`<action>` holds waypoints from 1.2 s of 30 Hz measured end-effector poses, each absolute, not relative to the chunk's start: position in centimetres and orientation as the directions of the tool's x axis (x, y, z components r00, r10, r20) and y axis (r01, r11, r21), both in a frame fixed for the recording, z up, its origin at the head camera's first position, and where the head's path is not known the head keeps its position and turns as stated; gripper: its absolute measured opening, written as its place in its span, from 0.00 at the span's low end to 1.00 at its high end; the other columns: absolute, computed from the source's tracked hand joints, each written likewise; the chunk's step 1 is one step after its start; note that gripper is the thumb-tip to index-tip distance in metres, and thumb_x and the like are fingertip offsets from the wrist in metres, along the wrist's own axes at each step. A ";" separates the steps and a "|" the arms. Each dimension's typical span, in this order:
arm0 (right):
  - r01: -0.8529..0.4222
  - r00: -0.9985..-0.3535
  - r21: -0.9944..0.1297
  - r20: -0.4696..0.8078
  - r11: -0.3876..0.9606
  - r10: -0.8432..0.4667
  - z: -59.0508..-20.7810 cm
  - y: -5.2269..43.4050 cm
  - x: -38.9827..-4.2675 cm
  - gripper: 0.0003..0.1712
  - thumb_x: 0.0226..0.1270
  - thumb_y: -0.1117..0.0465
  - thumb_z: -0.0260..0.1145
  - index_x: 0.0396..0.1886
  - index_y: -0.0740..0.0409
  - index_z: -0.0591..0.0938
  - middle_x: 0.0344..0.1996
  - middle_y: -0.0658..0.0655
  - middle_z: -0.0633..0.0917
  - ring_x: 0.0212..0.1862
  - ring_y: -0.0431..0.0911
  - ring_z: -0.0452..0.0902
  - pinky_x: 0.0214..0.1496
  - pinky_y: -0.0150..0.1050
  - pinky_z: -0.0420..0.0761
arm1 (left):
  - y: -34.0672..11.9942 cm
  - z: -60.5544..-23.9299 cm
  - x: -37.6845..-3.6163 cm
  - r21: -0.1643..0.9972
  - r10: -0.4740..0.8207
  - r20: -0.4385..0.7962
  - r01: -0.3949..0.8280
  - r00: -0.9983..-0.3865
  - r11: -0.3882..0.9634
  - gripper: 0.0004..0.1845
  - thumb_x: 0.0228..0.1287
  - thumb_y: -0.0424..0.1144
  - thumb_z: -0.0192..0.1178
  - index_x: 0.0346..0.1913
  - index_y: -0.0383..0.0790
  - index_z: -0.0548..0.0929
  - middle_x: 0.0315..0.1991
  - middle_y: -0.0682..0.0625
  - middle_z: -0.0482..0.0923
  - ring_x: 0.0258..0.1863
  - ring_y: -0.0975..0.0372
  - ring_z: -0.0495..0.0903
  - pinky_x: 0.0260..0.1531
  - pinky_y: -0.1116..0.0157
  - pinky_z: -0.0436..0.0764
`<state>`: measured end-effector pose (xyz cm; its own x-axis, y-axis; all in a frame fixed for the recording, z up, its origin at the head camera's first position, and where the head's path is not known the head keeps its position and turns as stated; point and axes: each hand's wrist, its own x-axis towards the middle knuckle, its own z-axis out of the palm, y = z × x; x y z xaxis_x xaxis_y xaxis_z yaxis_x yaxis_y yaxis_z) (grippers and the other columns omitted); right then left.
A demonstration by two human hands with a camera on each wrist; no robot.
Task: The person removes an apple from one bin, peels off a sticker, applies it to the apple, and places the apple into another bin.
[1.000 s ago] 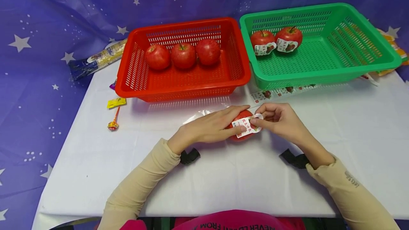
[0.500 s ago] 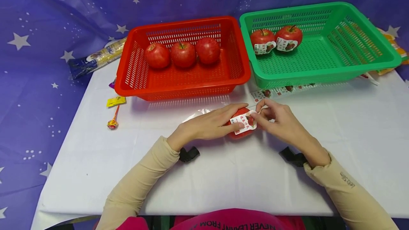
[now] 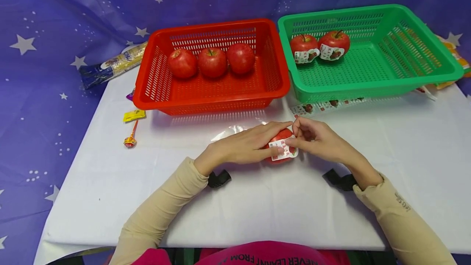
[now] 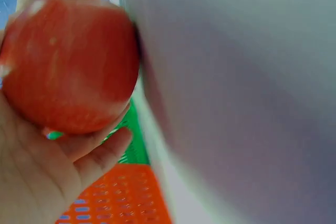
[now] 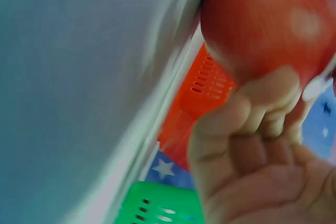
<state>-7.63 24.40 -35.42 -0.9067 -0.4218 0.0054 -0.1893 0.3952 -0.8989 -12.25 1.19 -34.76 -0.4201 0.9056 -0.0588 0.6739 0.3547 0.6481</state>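
A red apple (image 3: 278, 136) rests on the white table (image 3: 257, 199) in front of me. My left hand (image 3: 254, 144) grips it from the left, fingers curled round it; the left wrist view shows the apple (image 4: 71, 64) in the palm. My right hand (image 3: 307, 138) pinches a white printed sticker (image 3: 281, 153) against the apple's front. The right wrist view shows the apple (image 5: 268, 22) above curled fingers (image 5: 247, 124).
A red basket (image 3: 211, 93) behind holds three plain apples (image 3: 211, 61). A green basket (image 3: 368, 85) at the right holds two stickered apples (image 3: 319, 44). A sticker strip (image 3: 324, 104) lies before it. A lollipop (image 3: 130, 140), a yellow wrapper (image 3: 134, 115) and a snack packet (image 3: 112, 66) lie left.
The right hand has shifted a little left and pressed the sticker closer onto the apple's front. The left hand keeps the apple in place.
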 end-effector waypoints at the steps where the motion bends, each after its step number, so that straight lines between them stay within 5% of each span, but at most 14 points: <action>1: -0.177 -0.890 -0.919 -0.004 0.353 -0.456 -35.6 24.7 -7.8 0.11 0.63 0.67 0.66 0.32 0.61 0.71 0.22 0.54 0.74 0.23 0.45 0.70 0.27 0.36 0.69 | 1.2 -34.7 -12.3 0.655 0.909 -0.062 0.671 -0.411 0.348 0.34 0.72 0.56 0.47 0.76 0.51 0.52 0.71 0.57 0.60 0.67 0.67 0.62 0.69 0.67 0.61; 7: -0.134 -0.795 -0.972 -0.010 0.192 -0.607 -36.3 25.5 -8.3 0.09 0.64 0.72 0.62 0.35 0.64 0.69 0.22 0.57 0.74 0.26 0.50 0.74 0.33 0.39 0.74 | 1.0 -34.7 -12.3 0.687 0.922 -0.074 0.651 -0.380 0.323 0.31 0.73 0.53 0.47 0.74 0.50 0.55 0.72 0.56 0.59 0.68 0.66 0.61 0.70 0.66 0.59; 15: -0.336 -0.838 -0.839 0.057 0.429 -0.543 -35.8 24.1 -7.3 0.29 0.44 0.55 0.81 0.29 0.55 0.66 0.16 0.48 0.70 0.23 0.38 0.71 0.36 0.33 0.76 | 1.6 -35.2 -11.7 0.702 0.884 -0.013 0.625 -0.468 0.341 0.23 0.74 0.52 0.46 0.67 0.52 0.67 0.60 0.59 0.71 0.59 0.68 0.69 0.63 0.67 0.67; 23: -0.256 -0.814 -0.896 -0.003 0.363 -0.580 -35.7 24.5 -7.6 0.28 0.43 0.63 0.81 0.29 0.58 0.66 0.18 0.53 0.72 0.29 0.41 0.78 0.42 0.34 0.79 | 1.9 -35.3 -11.7 0.687 0.885 0.074 0.667 -0.460 0.289 0.19 0.76 0.44 0.43 0.65 0.46 0.71 0.64 0.56 0.71 0.65 0.66 0.67 0.68 0.69 0.62; 36: -0.190 -0.771 -0.955 0.000 0.230 -0.636 -36.0 25.3 -7.7 0.22 0.49 0.73 0.74 0.28 0.64 0.65 0.22 0.56 0.74 0.28 0.42 0.76 0.37 0.36 0.78 | 2.2 -35.2 -11.5 0.711 0.871 0.088 0.643 -0.483 0.285 0.22 0.75 0.39 0.43 0.68 0.44 0.71 0.68 0.52 0.69 0.70 0.63 0.64 0.70 0.66 0.60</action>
